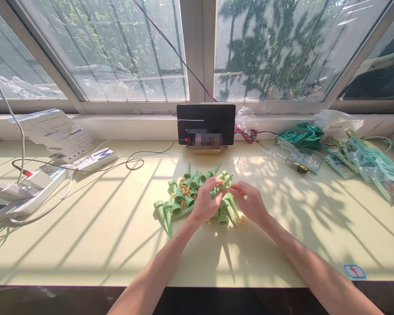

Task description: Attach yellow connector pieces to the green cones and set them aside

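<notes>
Head: cone (226, 182) in left hand (206, 200), "M"-lettered box (95, 161)

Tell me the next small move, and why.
Probably turn the right grip slightly toward the camera: it sits close beside the green cone that the left grip appears to hold, and this view doesn't show whether the right one holds anything.

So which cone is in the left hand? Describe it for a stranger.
Before the window, on the pale table, stands a black panel. Nearer lies a heap of green cones, with the left hand over it. Unlike its neighbours, the held cone is raised off the heap.
</notes>
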Tool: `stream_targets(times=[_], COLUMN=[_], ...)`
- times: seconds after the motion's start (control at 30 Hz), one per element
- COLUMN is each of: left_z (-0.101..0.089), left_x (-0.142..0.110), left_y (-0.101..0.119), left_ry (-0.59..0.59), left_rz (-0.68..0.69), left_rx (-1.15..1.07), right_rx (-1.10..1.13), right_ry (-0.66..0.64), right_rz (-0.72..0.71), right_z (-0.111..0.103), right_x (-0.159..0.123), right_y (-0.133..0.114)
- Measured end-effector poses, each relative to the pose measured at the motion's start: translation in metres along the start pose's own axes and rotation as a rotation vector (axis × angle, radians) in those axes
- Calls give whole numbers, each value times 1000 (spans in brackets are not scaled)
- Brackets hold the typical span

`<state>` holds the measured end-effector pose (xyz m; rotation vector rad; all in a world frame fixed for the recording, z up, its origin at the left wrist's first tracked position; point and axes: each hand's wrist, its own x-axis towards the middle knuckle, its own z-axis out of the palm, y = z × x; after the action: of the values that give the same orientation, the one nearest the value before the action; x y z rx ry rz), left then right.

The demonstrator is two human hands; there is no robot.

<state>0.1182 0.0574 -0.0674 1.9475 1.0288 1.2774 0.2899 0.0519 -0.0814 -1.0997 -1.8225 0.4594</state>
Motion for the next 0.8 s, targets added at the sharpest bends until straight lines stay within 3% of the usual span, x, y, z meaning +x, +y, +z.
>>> stream_targets(times=[0.6,0.8], left_z=[6,7], left_x=[-4,-6], left_y=[-8,-6], left_ry=[63,128], left_rz=[109,194], left_rx=[81,246], right_rx=[-63,-72], right_ry=[-12,-9], right_rz=[-18,-25], right_z=[-2,-4], right_x=[1,0], right_y=[3,5])
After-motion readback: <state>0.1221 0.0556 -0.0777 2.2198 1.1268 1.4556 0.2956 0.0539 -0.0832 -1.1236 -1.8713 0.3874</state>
